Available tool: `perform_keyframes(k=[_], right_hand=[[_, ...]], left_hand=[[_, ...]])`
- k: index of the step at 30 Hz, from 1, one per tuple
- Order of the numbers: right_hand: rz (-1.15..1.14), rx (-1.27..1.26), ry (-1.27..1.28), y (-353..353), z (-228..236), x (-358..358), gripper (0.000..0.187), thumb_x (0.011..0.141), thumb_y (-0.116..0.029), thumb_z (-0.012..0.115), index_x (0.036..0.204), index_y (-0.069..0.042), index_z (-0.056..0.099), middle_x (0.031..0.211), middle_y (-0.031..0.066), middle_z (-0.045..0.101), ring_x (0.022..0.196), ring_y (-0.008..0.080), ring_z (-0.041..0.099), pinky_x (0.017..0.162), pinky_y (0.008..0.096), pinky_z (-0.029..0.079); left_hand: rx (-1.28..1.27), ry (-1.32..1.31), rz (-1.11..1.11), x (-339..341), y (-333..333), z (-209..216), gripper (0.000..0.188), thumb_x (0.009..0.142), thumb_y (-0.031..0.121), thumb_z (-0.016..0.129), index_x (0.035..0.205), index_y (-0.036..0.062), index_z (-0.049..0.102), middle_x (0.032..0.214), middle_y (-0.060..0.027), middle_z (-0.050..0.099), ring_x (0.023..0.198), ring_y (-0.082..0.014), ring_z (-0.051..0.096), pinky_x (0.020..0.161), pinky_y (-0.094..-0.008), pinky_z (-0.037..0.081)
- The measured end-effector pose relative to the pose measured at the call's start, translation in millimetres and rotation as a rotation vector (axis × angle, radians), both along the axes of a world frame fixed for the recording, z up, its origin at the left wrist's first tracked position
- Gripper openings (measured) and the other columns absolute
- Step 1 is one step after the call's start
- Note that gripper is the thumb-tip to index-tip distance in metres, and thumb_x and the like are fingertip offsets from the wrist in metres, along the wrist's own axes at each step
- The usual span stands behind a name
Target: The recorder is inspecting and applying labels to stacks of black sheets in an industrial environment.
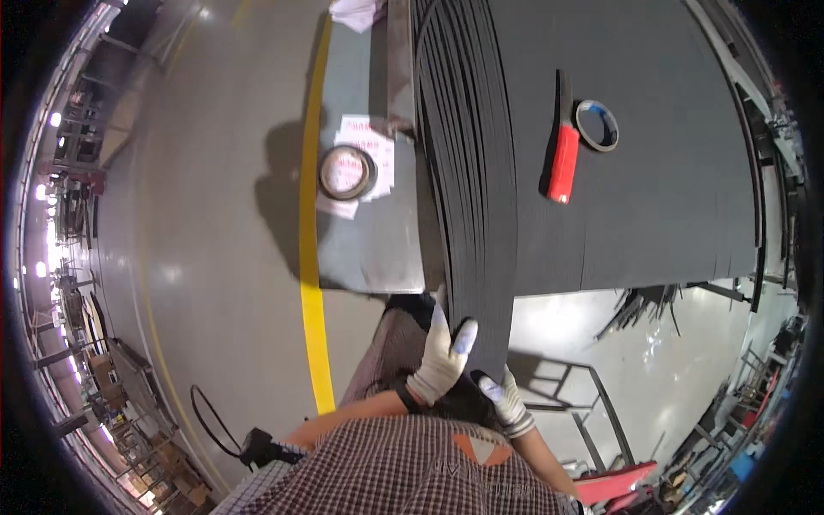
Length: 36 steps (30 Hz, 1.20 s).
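While gripping the black sheet stack [472, 215], both hands [442, 360] closed; red knife [563, 163], tape rolls [347, 172] beyond.

Matt black rubbery sheets [481, 215]

My left grip [442, 356] and right grip [506, 399] wear white knit gloves with bluish fingertips. My shirt [403, 468] is a fine dark-and-white check. The stacked sheets [481, 215] are charcoal black with a faint ribbed grain. On them lie a red-handled knife [563, 163] and a blue-rimmed tape ring [596, 125]. The floor [215, 215] is grey, crossed by a yellow line [311, 257].
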State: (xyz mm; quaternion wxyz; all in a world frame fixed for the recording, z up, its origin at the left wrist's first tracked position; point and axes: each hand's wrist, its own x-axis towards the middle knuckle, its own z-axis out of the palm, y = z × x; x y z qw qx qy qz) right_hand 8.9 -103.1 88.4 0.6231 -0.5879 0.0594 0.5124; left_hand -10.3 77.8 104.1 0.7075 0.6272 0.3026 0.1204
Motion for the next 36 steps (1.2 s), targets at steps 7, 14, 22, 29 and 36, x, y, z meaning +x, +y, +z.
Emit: perform_keyframes(k=[7, 14, 22, 29, 36], right_hand=[[-0.393, 0.01, 0.079, 42.4, 6.5, -5.1, 0.055, 0.078, -0.023, 0.079, 0.122, 0.001, 0.056, 0.11, 0.0048, 0.063, 0.097, 0.0133, 0.056, 0.087, 0.0286, 0.046], [-0.509, 0.18, 0.167, 75.0, 24.1, 27.0, 0.049, 0.083, -0.026, 0.072, 0.122, -0.004, 0.051, 0.12, 0.0059, 0.056, 0.108, 0.0156, 0.054, 0.096, 0.0347, 0.046], [-0.574, 0.227, 0.293, 103.0, 27.6, 7.0, 0.056, 0.089, -0.025, 0.067, 0.135, -0.007, 0.04, 0.131, 0.006, 0.048, 0.122, 0.0213, 0.048, 0.103, 0.0383, 0.044], [-0.619, 0.355, 0.332, 119.5, 27.6, 27.7, 0.044, 0.09, -0.017, 0.066, 0.128, -0.009, 0.047, 0.116, 0.0088, 0.058, 0.101, 0.0228, 0.062, 0.087, 0.0354, 0.055], [-0.684, 0.239, 0.297, 139.9, 22.6, 44.2, 0.034, 0.089, -0.017, 0.066, 0.118, -0.005, 0.053, 0.107, 0.0083, 0.061, 0.091, 0.0208, 0.064, 0.078, 0.0333, 0.055]], left_hand=[[0.109, -0.015, -0.095, -5.9, 12.4, -15.6, 0.067, 0.1, 0.018, 0.05, 0.151, 0.0014, 0.01, 0.145, -0.0139, 0.035, 0.131, -0.0222, 0.036, 0.109, -0.0332, 0.028], [-0.059, 0.121, -0.068, 23.1, 26.8, 13.2, 0.071, 0.1, 0.026, 0.051, 0.151, 0.0019, 0.008, 0.145, -0.0127, 0.034, 0.13, -0.0203, 0.035, 0.109, -0.0328, 0.027], [-0.03, 0.159, -0.228, 11.6, 48.6, -9.3, 0.085, 0.092, 0.029, 0.062, 0.15, -0.0006, 0.008, 0.139, -0.0203, 0.041, 0.125, -0.025, 0.043, 0.105, -0.0361, 0.036], [0.769, 0.43, -0.271, 67.1, 186.6, 54.8, 0.06, 0.075, 0.009, 0.076, 0.128, 0.0025, 0.049, 0.088, -0.0103, 0.063, 0.08, -0.0177, 0.06, 0.073, -0.0318, 0.051], [1.075, 0.664, -0.286, 185.0, 275.4, 44.0, 0.062, 0.076, 0.017, 0.075, 0.129, -0.0019, 0.049, 0.102, -0.0211, 0.065, 0.095, -0.0346, 0.063, 0.083, -0.04, 0.051]])
